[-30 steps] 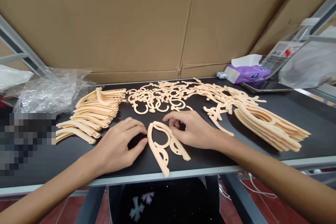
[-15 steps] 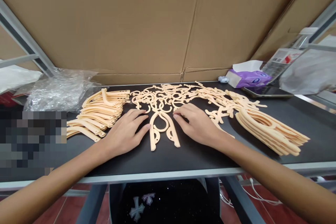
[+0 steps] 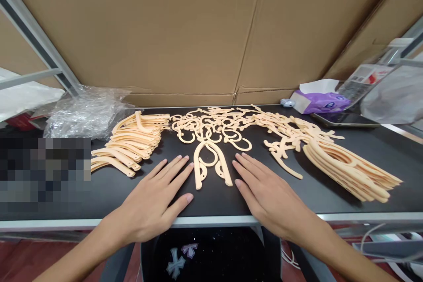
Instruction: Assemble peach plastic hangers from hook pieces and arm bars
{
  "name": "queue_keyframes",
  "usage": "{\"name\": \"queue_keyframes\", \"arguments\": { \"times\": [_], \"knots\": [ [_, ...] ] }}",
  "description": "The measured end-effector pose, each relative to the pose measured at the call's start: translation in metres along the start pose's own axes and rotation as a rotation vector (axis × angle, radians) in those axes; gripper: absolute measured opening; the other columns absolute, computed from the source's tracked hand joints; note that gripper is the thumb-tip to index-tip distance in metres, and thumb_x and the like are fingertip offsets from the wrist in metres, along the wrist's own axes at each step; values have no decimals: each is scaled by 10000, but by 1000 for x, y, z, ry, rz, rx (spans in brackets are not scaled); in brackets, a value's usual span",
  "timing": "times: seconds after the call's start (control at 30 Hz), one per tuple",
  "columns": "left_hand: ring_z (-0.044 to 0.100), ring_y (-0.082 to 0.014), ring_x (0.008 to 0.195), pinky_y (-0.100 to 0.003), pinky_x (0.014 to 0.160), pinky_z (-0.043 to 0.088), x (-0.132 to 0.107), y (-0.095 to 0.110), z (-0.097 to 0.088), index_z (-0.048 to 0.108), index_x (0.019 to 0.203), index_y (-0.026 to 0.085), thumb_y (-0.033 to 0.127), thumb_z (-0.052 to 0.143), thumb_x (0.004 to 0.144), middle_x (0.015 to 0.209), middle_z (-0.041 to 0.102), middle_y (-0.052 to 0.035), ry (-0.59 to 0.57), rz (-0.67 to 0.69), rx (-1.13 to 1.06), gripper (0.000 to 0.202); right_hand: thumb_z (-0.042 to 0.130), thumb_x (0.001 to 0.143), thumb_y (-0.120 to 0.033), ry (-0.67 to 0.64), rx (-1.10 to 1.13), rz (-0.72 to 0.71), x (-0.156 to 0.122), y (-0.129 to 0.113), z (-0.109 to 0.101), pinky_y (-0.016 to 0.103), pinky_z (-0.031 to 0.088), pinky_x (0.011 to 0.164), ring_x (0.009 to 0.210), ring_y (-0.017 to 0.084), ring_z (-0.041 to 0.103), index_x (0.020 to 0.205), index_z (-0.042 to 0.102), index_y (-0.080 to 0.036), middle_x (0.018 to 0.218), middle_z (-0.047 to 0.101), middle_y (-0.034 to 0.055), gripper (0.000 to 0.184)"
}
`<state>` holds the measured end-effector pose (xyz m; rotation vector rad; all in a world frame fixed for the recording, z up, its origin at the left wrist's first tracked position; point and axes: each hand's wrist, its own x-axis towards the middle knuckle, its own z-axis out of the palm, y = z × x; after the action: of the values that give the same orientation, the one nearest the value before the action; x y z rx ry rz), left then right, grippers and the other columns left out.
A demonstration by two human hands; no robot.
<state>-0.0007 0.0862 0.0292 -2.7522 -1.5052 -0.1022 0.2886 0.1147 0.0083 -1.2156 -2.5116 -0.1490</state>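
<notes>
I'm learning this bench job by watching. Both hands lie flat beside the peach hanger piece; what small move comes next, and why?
Probably the right hand reaches forward for a loose hook: the hanger piece lies free between both open hands, and the hooks are just beyond it.

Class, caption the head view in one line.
Both hands, left and right, lie flat beside a peach plastic piece.

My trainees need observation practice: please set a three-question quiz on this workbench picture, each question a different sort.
1. True or false: both hands grip the folded hanger.
2. Which stack lies beside the clear plastic bag? A curved arm pieces; B tissue pack; C phone.
3. Fill in: the loose hooks lie on a ____ tabletop.

Key: 1 false, the left hand and right hand lie flat either side; 2 A; 3 black.
</notes>
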Motion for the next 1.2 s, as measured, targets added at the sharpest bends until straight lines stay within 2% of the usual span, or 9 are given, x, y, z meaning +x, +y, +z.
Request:
{"name": "queue_keyframes", "arguments": {
  "times": [0.23,0.5,0.73,0.9,1.07,1.2],
  "knots": [
    [308,-278,1505,-501,1241,275,-3,2,-1,291,1574,272,497,412,1028,1633,291,-30,51,-25,-54,603,382,998,-271,27,4,38,2,-4,-1,512,464,1132,1373,302,516,1356,618,-80,1442,574,161,469],
    [342,-295,1489,-527,1216,321,-4,1,-4,356,1546,312,555,438,1008,1619,324,-12,45,-106,-87,595,353,1006,-272,22,-18,14,2,-5,-2,504,477,1123,1359,310,530,1349,612,-31,1431,579,174,492],
    [359,-296,1481,-551,1205,325,-4,2,-5,350,1534,390,503,454,1018,1624,323,3,53,-70,-90,539,397,994,-268,44,43,47,2,-4,-2,536,484,1108,1355,306,536,1347,628,-118,1428,596,139,448],
    [368,-310,1475,-565,1191,340,-4,2,-5,344,1531,415,487,461,1018,1626,321,0,47,-59,-88,531,388,1014,-270,30,108,34,3,-4,-5,552,466,1119,1357,289,534,1396,586,-182,1429,605,93,439],
    [340,-308,1490,-591,1186,334,-5,2,-6,372,1486,508,416,430,1040,1637,297,36,27,-26,-69,459,376,1034,-433,-46,138,34,3,-15,-7,606,419,1135,1418,334,449,1487,485,-194,1505,529,106,523],
    [308,-314,1504,-604,1190,323,-7,1,-5,390,1461,543,390,436,1040,1642,279,62,21,4,-77,450,447,1004,-492,-55,137,-9,5,-24,-10,700,384,1095,1480,411,317,1527,409,-349,1633,323,121,543]
  ]
}}
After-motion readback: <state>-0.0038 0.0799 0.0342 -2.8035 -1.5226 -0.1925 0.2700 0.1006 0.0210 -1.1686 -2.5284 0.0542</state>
